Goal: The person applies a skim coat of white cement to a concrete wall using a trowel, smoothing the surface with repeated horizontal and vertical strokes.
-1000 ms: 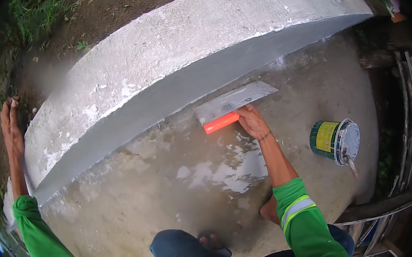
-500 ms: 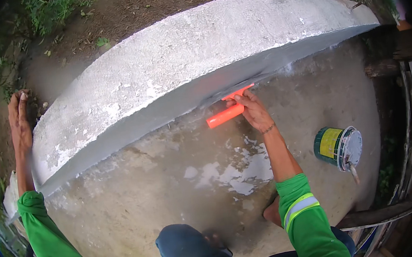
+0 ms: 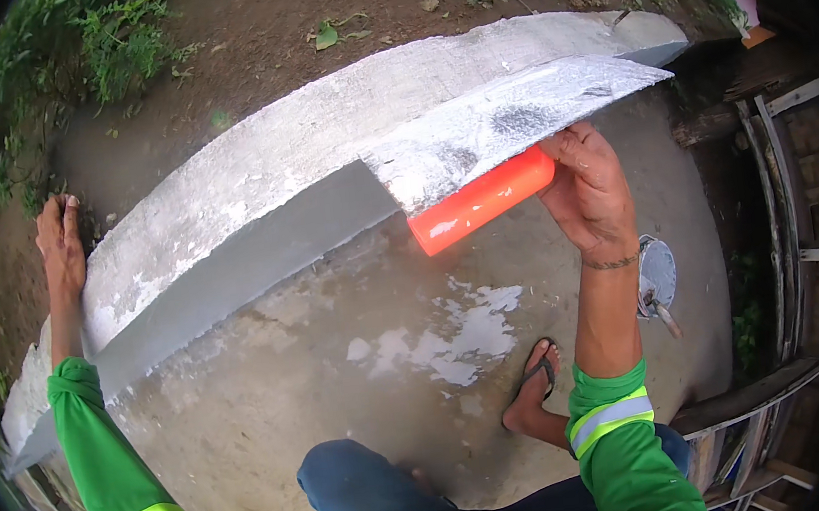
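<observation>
My right hand (image 3: pixel 590 187) grips a plastering trowel (image 3: pixel 484 203) by its orange handle. The trowel's wide rectangular blade is raised and turned so that its face shows, smeared with white and grey paste. It hangs in front of the low curved wall (image 3: pixel 248 143), hiding part of the wall's right half. Smooth grey covers the wall's near side, while its top is rough and whitish. At the wall's left end, my left hand (image 3: pixel 60 237) rests by the far edge, fingers stretched out, holding nothing.
Behind my right forearm a bucket (image 3: pixel 656 274) is partly hidden, a paste-coated tool handle sticking out. White splashes (image 3: pixel 463 335) mark the concrete floor. My sandalled foot (image 3: pixel 533 387) stands near them. Wooden rails (image 3: pixel 776 227) run along the right; soil and plants lie beyond the wall.
My right hand has lifted the trowel off the wall's near side, bringing it closer and tilting the blade face into view. My left hand stays at the wall's left end.
</observation>
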A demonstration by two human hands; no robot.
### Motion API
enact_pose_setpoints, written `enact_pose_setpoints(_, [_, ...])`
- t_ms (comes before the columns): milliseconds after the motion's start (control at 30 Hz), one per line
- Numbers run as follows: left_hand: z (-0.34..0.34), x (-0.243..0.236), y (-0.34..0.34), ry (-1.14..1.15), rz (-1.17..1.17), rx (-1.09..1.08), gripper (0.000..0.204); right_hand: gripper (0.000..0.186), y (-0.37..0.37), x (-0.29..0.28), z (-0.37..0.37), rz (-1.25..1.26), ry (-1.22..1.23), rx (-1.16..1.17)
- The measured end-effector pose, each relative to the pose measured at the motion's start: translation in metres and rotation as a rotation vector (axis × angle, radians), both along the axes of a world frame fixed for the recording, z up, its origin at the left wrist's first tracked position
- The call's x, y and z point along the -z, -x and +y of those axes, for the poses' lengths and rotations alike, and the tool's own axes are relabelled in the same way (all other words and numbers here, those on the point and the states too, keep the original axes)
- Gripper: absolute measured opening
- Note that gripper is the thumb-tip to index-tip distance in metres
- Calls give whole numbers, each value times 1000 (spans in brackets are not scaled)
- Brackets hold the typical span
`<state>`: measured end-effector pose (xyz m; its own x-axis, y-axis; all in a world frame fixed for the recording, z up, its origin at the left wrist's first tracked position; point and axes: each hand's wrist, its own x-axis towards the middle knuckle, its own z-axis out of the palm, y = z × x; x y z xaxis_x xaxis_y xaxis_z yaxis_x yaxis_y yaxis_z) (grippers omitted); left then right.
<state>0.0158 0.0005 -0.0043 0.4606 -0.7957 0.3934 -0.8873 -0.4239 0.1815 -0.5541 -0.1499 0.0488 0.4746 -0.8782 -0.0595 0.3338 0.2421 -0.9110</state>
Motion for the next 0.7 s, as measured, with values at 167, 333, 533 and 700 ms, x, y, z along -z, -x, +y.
enact_pose_setpoints(167, [0, 4, 2, -12, 53, -9, 41, 35, 77, 135, 3, 39, -181, 105])
enact_pose_setpoints(333, [9, 10, -28, -14, 124, 23, 48, 26, 77, 252, -2, 85, -341, 48])
enact_pose_setpoints(533, [13, 17, -41, -32, 221, 54, 46, 16, 77, 314, -46, 63, -417, 13])
enact_pose_setpoints(700, [11, 6, -24, -76, 183, -4, 45, 13, 82, 339, -74, 102, -429, -41])
